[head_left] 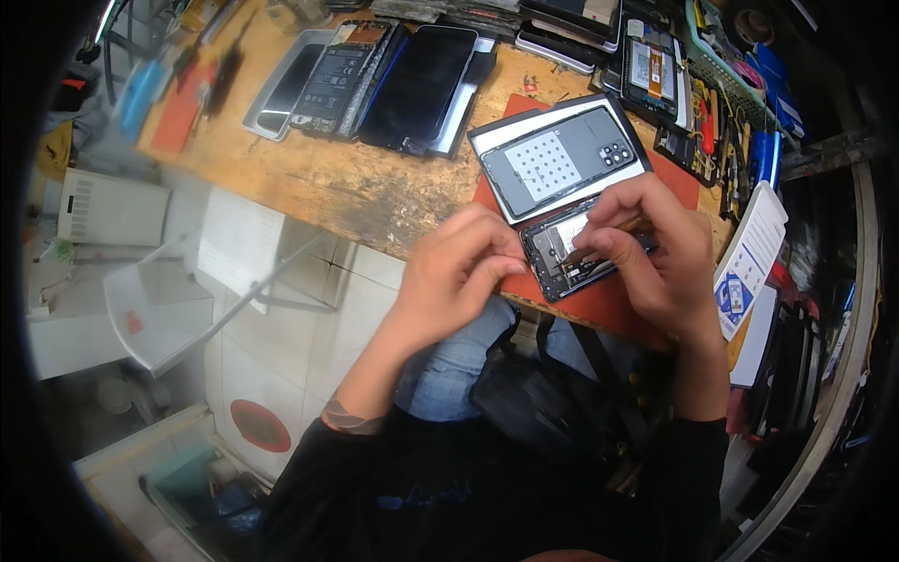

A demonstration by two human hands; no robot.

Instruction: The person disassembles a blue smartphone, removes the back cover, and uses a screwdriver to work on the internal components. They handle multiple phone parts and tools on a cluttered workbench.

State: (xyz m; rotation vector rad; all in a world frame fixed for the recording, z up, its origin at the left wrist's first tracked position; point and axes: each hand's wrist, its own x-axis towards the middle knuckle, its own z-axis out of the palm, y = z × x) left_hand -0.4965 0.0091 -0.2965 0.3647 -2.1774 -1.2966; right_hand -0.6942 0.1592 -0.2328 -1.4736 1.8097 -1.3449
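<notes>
Hands [464,272] [655,248] on opened phone [567,253]; green basket [726,80] of parts beyond.

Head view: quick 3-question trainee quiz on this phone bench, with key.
1. True or false: the left hand rests at the left edge of the opened black phone with exposed internals.
2. What lies just behind that phone on the red rubber mat? A) grey phone back cover with camera cutouts B) a kettle C) a keyboard
3. Fill in: the right hand pinches a thin ___ tool over the phone.

Key: 1 true; 2 A; 3 brownish.
</notes>
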